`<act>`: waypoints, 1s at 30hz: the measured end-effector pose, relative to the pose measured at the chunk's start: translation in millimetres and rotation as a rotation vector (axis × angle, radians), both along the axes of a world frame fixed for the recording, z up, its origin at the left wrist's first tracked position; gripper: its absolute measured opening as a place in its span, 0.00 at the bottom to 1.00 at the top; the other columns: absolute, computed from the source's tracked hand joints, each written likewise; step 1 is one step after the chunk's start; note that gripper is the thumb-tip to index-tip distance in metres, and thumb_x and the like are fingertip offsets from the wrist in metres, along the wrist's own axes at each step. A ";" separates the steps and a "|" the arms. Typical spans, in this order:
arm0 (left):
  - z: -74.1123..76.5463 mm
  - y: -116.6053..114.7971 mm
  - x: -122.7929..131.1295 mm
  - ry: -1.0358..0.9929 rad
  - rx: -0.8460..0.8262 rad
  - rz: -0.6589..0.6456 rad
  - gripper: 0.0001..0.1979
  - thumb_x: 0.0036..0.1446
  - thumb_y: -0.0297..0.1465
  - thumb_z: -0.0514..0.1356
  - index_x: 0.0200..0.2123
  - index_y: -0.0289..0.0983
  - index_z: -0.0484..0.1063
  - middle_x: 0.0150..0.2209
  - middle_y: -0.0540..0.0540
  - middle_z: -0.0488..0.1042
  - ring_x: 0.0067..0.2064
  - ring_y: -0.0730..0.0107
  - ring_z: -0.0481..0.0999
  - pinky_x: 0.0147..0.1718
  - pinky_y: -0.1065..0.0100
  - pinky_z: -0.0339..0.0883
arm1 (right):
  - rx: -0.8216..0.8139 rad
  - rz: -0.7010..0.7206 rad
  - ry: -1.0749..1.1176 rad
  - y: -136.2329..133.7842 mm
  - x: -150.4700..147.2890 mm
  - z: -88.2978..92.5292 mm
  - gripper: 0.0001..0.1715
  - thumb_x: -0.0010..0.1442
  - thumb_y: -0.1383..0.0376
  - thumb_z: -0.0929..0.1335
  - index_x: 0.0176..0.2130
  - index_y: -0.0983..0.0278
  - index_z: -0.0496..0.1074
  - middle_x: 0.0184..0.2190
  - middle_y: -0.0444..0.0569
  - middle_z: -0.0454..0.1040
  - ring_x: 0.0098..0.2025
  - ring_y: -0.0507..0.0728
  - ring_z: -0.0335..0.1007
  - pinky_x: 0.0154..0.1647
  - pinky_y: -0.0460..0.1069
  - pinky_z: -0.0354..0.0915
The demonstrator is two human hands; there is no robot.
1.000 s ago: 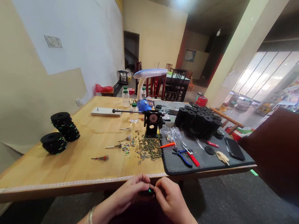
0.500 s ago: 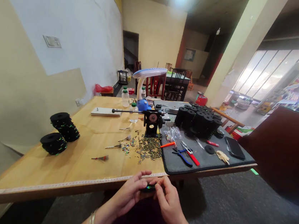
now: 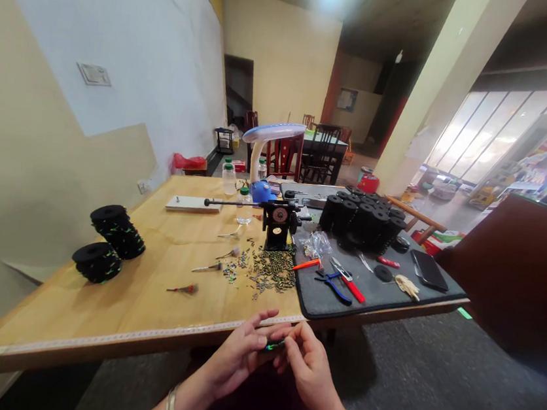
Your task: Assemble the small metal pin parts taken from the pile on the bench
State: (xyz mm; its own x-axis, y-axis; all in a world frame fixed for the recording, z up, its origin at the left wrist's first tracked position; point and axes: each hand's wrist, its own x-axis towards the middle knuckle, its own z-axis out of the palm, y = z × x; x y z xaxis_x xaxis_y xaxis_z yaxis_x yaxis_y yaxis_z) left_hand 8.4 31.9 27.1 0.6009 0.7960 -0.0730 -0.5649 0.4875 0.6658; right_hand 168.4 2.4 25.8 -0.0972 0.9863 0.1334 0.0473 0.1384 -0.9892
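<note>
My left hand (image 3: 236,356) is closed around a small black foam spool (image 3: 274,346) with green and blue bits on its edge, held just in front of the table edge. My right hand (image 3: 309,362) pinches at the spool's right side with thumb and forefinger; whatever lies between those fingertips is too small to make out. Beyond my hands a pile of small dark and brassy pieces (image 3: 273,269) spreads over the wood, with tiny coloured beads (image 3: 230,272) beside it. A black hand-cranked winder (image 3: 279,222) stands behind the pile.
Stacked black foam spools (image 3: 120,230) stand at left, and many more (image 3: 360,221) on the grey mat (image 3: 312,301). Blue-handled pliers (image 3: 336,288), red-handled scissors (image 3: 350,286), an orange tool (image 3: 307,264) and a phone (image 3: 429,270) lie there. A lamp (image 3: 259,160) rises behind.
The spool has tilted slightly, showing more of its green and blue edge. My right fingertips have shifted a little at its side; both hands otherwise stay in place.
</note>
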 end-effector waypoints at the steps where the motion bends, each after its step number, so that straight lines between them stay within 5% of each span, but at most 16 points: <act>1: 0.0 0.4 0.3 0.000 0.012 -0.007 0.27 0.47 0.24 0.62 0.52 0.37 0.63 0.54 0.36 0.71 0.50 0.54 0.73 0.44 0.59 0.65 | 0.038 -0.010 -0.042 -0.4 0.3 1.7 0.16 0.63 0.53 0.61 0.35 0.63 0.65 0.21 0.42 0.69 0.21 0.51 0.67 0.24 0.45 0.65; 4: 0.8 1.8 1.0 0.082 0.060 0.011 0.27 0.45 0.24 0.66 0.50 0.39 0.66 0.55 0.38 0.70 0.56 0.53 0.67 0.50 0.59 0.61 | 0.195 -0.053 -0.236 -1.5 3.2 8.1 0.11 0.64 0.59 0.60 0.37 0.63 0.67 0.25 0.45 0.70 0.24 0.53 0.68 0.27 0.46 0.65; 8: 0.5 2.6 0.5 0.365 0.163 0.078 0.22 0.45 0.28 0.69 0.45 0.36 0.70 0.46 0.38 0.76 0.50 0.56 0.72 0.49 0.60 0.61 | 0.357 -0.067 -0.386 -1.7 8.8 12.1 0.07 0.63 0.65 0.60 0.37 0.62 0.67 0.33 0.51 0.73 0.36 0.56 0.71 0.38 0.49 0.66; 15: 0.6 0.2 1.5 0.249 0.026 -0.056 0.20 0.46 0.25 0.66 0.45 0.37 0.70 0.48 0.40 0.74 0.46 0.58 0.74 0.46 0.58 0.65 | 0.056 0.066 -0.185 3.0 18.5 10.3 0.11 0.64 0.60 0.61 0.36 0.63 0.67 0.29 0.46 0.73 0.24 0.52 0.70 0.26 0.45 0.68; 22: 4.7 -1.4 10.0 0.349 0.016 -0.045 0.18 0.48 0.29 0.66 0.44 0.36 0.68 0.39 0.43 0.76 0.36 0.66 0.75 0.34 0.67 0.66 | 0.180 0.002 -0.363 0.6 16.7 13.7 0.11 0.63 0.60 0.61 0.34 0.64 0.69 0.26 0.46 0.73 0.27 0.53 0.69 0.29 0.46 0.65; 30: 9.8 -3.6 16.0 0.289 -0.013 -0.034 0.20 0.40 0.22 0.59 0.41 0.36 0.68 0.35 0.45 0.76 0.36 0.64 0.74 0.36 0.65 0.65 | -0.021 0.080 -0.121 3.8 18.7 5.0 0.13 0.63 0.56 0.62 0.35 0.63 0.66 0.22 0.43 0.72 0.21 0.53 0.72 0.23 0.46 0.67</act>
